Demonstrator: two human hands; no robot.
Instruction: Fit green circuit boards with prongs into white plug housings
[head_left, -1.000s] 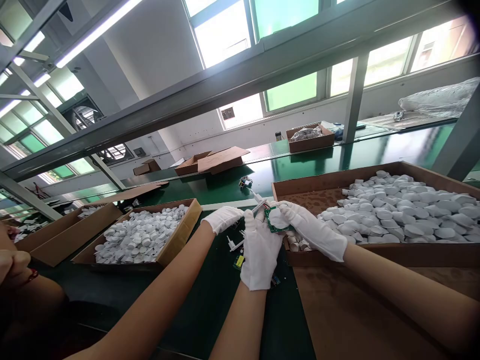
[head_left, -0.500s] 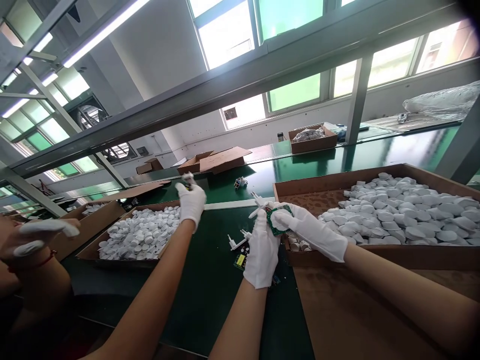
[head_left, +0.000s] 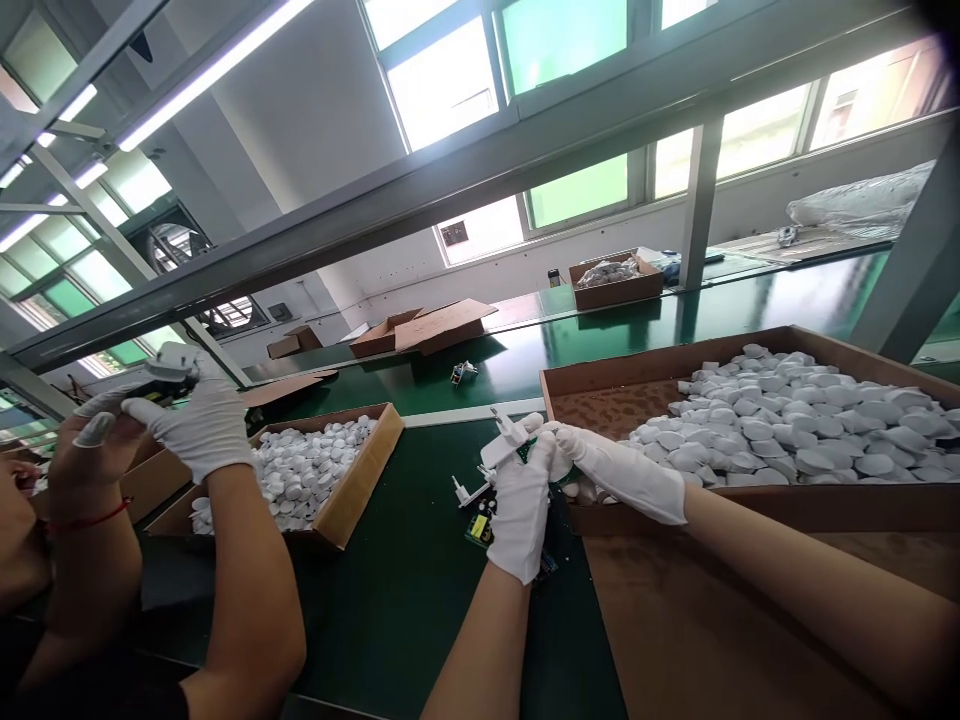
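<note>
Both my hands wear white gloves and meet over the green belt (head_left: 420,570). My left hand (head_left: 521,510) is closed around a white plug piece (head_left: 504,443) with metal prongs pointing up. My right hand (head_left: 619,472) pinches the same assembly from the right, at the near corner of a big cardboard box (head_left: 675,352). A sliver of green circuit board (head_left: 523,454) shows between the gloves. A loose white plug piece (head_left: 461,492) and a small board with a yellow part (head_left: 478,527) lie on the belt beside my left hand.
The big box holds a heap of white caps (head_left: 772,430). A smaller box (head_left: 360,485) of white parts stands to the left. A co-worker's gloved hands (head_left: 187,415) hold a white part at far left. More boxes (head_left: 442,325) and a small component (head_left: 463,372) sit farther back.
The co-worker's arm pulled back from beside my hands to the far left, carrying a part. My hands turned the assembly, so the white plug piece now faces up and hides most of the board.
</note>
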